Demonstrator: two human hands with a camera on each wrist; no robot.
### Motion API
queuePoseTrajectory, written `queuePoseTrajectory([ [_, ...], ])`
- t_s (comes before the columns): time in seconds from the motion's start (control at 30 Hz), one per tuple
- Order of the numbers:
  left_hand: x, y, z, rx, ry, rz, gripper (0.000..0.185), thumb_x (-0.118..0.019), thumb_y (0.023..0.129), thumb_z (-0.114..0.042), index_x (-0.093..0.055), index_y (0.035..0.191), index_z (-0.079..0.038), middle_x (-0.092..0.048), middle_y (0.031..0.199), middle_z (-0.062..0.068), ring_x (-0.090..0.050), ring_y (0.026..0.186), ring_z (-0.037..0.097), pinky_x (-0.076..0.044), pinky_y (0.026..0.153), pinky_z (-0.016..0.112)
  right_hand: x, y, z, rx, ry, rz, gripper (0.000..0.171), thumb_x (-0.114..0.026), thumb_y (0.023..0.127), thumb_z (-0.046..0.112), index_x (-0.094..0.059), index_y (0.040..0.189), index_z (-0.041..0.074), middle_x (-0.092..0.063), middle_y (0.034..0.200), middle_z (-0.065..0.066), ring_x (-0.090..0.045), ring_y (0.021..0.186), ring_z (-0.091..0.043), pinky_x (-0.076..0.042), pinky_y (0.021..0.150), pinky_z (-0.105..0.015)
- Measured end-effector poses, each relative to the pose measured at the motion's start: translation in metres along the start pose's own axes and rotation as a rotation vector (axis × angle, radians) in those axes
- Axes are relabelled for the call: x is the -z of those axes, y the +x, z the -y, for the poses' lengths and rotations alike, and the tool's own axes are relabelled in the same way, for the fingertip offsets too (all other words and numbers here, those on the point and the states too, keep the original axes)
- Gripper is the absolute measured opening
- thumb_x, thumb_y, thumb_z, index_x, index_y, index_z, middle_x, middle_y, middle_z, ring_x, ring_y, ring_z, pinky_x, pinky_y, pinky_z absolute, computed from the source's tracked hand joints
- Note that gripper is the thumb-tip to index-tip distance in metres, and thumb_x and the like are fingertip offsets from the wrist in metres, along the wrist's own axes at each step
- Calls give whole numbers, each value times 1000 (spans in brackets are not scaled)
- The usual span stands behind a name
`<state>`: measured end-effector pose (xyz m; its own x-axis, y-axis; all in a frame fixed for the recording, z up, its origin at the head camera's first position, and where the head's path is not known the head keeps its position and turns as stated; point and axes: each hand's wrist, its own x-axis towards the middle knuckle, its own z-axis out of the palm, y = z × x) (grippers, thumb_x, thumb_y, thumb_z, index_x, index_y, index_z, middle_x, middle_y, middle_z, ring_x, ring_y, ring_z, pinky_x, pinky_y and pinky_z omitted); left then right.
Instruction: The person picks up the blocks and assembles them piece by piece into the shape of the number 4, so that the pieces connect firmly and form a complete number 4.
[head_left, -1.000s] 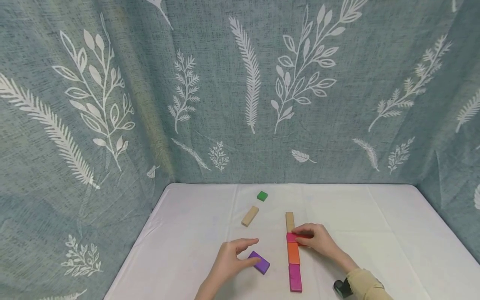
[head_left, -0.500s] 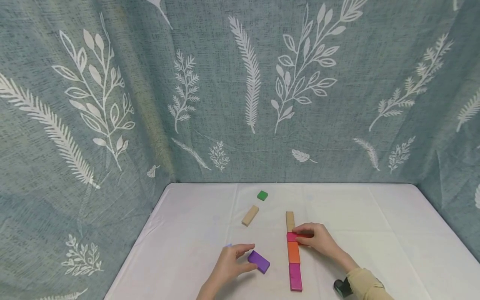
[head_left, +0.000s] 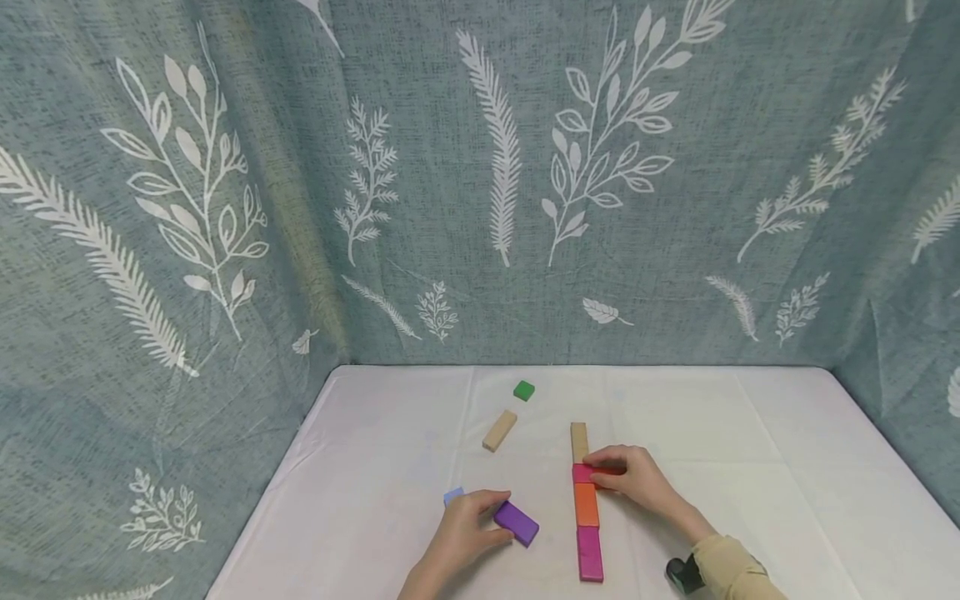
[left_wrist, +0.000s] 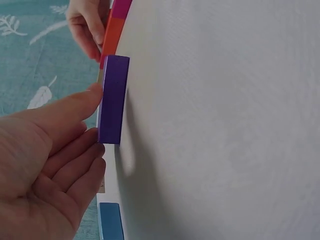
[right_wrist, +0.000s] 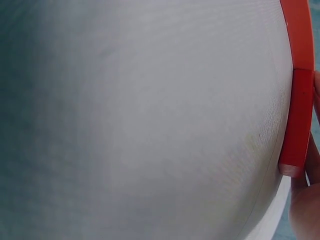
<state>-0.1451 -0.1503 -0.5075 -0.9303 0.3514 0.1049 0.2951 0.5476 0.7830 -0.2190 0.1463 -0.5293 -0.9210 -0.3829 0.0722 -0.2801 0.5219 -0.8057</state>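
A: What differs from a second ago?

B: The left hand (head_left: 463, 530). Its forefinger then stood clear of the purple block (head_left: 516, 523); the fingertip now meets the block's far edge, the thumb its near edge. The shift also uncovers part of a light blue block (head_left: 453, 496) beside the knuckles.

A: State of the fingers?

B: Left thumb and forefinger pinch the purple block by one end; firmness cannot be told. The right hand (head_left: 636, 479) pinches the red block (right_wrist: 299, 115), as before, and partly hides it from the head view.

A: Where does the purple block lie?

B: At the same spot on the white tabletop (head_left: 750, 467), slanted, apart from the line of blocks to its right. Whether it is lifted at all, I cannot tell.

A: And that line?

B: Undisturbed. From far to near: a wooden block (head_left: 579, 442), a pink block (head_left: 581, 473), an orange block (head_left: 587, 505) and a magenta block (head_left: 590, 555), end to end. The red one projects at the pink one's right side.

A: Significance?

B: In my judgement, the left hand's approach is complete and both hands are now engaged, each with one block.
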Motion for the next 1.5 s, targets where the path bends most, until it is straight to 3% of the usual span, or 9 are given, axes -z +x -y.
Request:
queuePoseTrajectory([
  [0.57,-4,0,10,-41,19,-37,41,-79,71,-7,-67,109,3,-70,108,16,-65,104,33,-52,92,35,-2,0,0,16,2,-7,25,-72,83,17,-72,107,12,-71,105,-4,-64,97,-18,-53,82,-19],
  [0.8,-6,0,11,-15,39,-51,37,-79,71,-9,-69,106,-1,-72,105,12,-66,102,31,-52,91,37,-1,1,2,17,5,-6,26,-72,83,16,-71,108,11,-71,105,-5,-64,97,-19,-54,82,-20],
  [1.5,-7,-1,6,48,-95,-79,34,-81,69,-11,-72,101,-1,-73,98,13,-68,99,31,-55,86,33,0,-1,1,2,5,-11,25,-73,82,15,-72,107,12,-71,106,-5,-64,98,-20,-53,82,-18],
])
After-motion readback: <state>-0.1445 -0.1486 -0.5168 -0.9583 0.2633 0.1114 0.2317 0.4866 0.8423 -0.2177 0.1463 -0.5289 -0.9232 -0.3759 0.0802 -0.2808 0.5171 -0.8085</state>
